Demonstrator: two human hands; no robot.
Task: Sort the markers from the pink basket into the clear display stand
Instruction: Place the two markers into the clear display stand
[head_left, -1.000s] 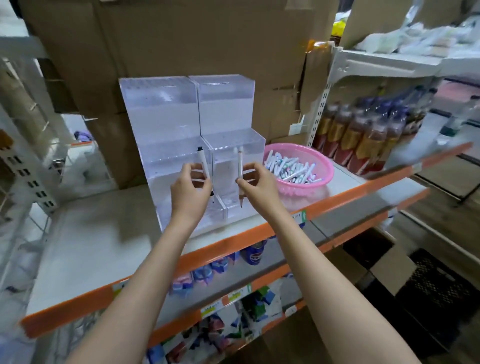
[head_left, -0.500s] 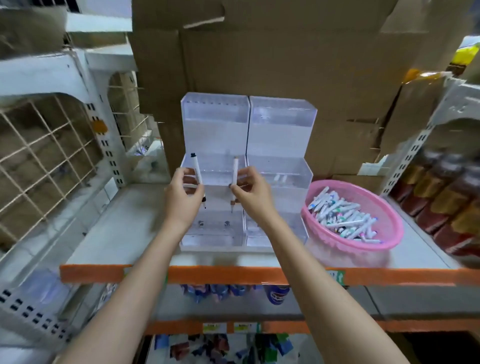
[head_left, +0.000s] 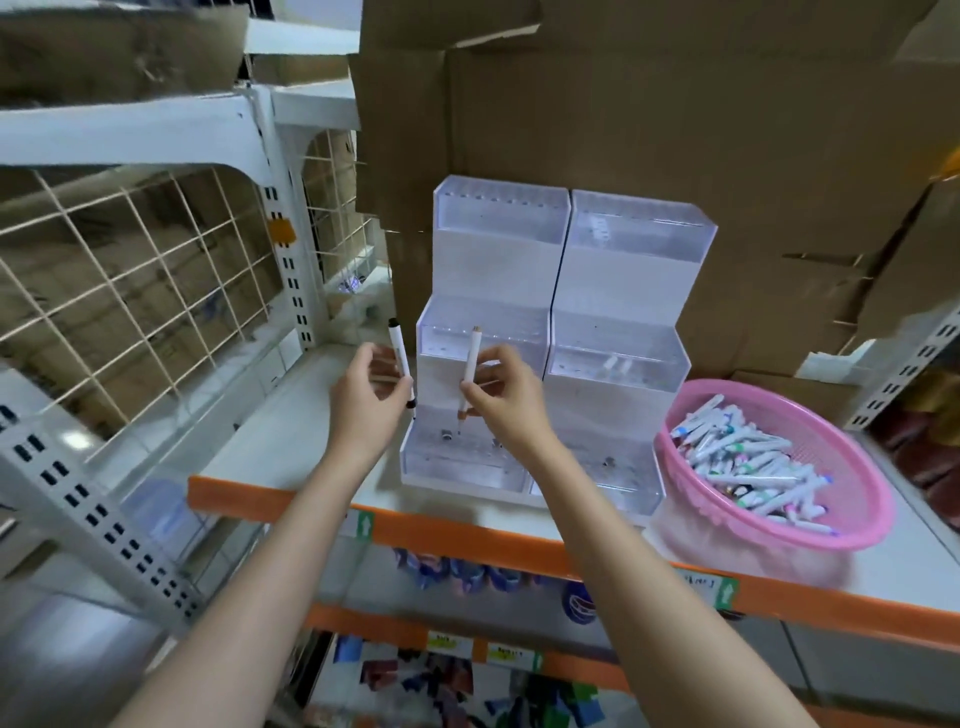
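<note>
2 upright markers (head_left: 470, 364) near left edge of stand (head_left: 498, 270)

1. Brown cardboard boxes (head_left: 649, 130) stood stacked along the back of the shelf
2. White shelf board (head_left: 280, 436) had an orange front edge (head_left: 467, 538) carrying a small green-arrow label (head_left: 365, 526)
3. White wire grid panel (head_left: 130, 291) sat at left, beside a slotted white upright (head_left: 291, 296) with an orange tag (head_left: 280, 232)
4. Blue packaged goods (head_left: 457, 571) lay on the shelf below, blurred
5. Yellow price tags (head_left: 449, 643) sat on the lower orange rail
</note>
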